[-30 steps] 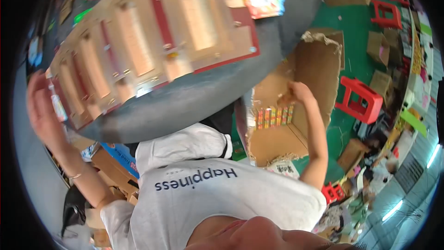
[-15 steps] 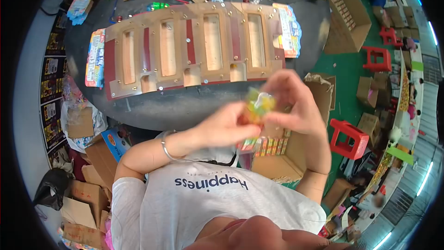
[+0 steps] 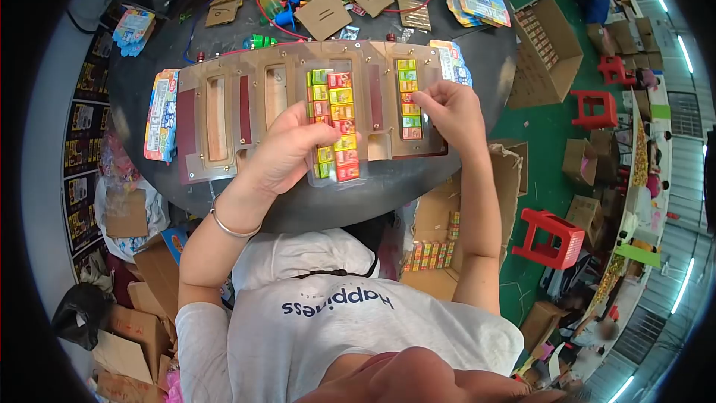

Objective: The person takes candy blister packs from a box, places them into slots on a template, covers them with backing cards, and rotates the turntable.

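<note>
My left hand (image 3: pixel 287 142) grips a pack of small coloured boxes (image 3: pixel 343 113), two columns in clear plastic, above the slotted frame (image 3: pixel 377 146). Red, yellow and green faces show on the boxes. At the frame's rightmost slot, a single column of similar small boxes (image 3: pixel 411 121) lies inside. The fingers of my right hand (image 3: pixel 451 110) are pressed together on the right edge of that column, near its middle. Two slots on the left show their pale bottoms, and the held pack covers the slot between them and the filled one.
Printed cards (image 3: pixel 160 116) lie beside the frame's left end. Cardboard pieces (image 3: pixel 322 15) and blue-topped parts are behind it. An open carton (image 3: pixel 503 216) with more small boxes stands below the table's right edge, near a red stool (image 3: pixel 548 239). Another carton (image 3: pixel 556 67) is further right.
Both hands have moved up from near my chest to the frame and are apart. The rightmost slot now holds a column of boxes, and the pack in my left hand shows clearly.
</note>
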Motion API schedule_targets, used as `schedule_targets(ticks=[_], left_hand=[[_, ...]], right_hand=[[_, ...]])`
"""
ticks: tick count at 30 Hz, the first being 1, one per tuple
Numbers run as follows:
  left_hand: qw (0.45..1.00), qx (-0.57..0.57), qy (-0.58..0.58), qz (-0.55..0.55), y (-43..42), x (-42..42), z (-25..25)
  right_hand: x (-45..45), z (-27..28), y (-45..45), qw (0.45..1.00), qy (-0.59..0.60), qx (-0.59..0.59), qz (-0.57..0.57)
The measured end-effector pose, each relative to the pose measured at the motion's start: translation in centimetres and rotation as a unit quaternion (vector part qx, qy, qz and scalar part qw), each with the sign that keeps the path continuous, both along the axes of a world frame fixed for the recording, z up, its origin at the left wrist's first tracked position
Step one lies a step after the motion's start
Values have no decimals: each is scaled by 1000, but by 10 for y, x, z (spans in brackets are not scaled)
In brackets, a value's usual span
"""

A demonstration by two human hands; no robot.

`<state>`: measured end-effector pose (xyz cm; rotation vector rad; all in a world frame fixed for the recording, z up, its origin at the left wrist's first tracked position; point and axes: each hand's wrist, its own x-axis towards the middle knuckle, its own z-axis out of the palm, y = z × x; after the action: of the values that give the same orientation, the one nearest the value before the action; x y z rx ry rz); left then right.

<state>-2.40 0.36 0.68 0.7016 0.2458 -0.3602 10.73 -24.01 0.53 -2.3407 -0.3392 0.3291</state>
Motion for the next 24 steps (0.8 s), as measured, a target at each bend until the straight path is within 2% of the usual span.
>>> schedule_targets(ticks=[1,2,4,5,6,7,8,10,12,14,16,17,18,20,21,22,24], left_hand=[[999,42,-5,16,-3,-1,3],[996,84,-9,32,-4,-2,6],[996,83,-5,37,-4,-3,4],[993,110,-18,46,-5,-2,0],[988,138,-30,55,-6,-2,-3],[988,142,-34,59,-8,-3,-2],[987,144,-30,64,-9,-3,-2],[988,142,-14,53,-6,-5,1],[990,128,15,56,8,-8,5],[994,35,55,84,28,-14,21],[995,1,48,84,47,-21,17],[996,34,44,75,53,-23,12],[995,66,38,67,57,-25,9],[990,106,43,84,58,-27,12],[982,173,40,72,59,-28,8],[969,239,36,59,61,-28,7],[970,223,12,92,52,-30,7]], right_hand=[[-3,1,5,998,-40,-50,-10],[-6,1,6,998,-39,-50,-8],[-13,2,10,976,-183,-115,-17],[-17,6,14,984,-167,-48,-26],[-27,11,22,985,-166,-46,-20],[-39,16,31,995,-52,87,13],[-46,18,38,973,66,216,45],[-48,16,49,973,118,183,79],[-38,14,60,927,220,296,73],[-24,4,66,921,246,292,71],[-16,-4,75,988,76,106,83],[-16,-5,80,995,11,48,90],[-17,-4,83,995,10,48,92],[-23,0,89,980,-132,-98,108],[-27,11,93,971,-133,-167,104],[-32,14,93,971,-133,-167,106],[-44,19,95,987,-117,-2,109]])
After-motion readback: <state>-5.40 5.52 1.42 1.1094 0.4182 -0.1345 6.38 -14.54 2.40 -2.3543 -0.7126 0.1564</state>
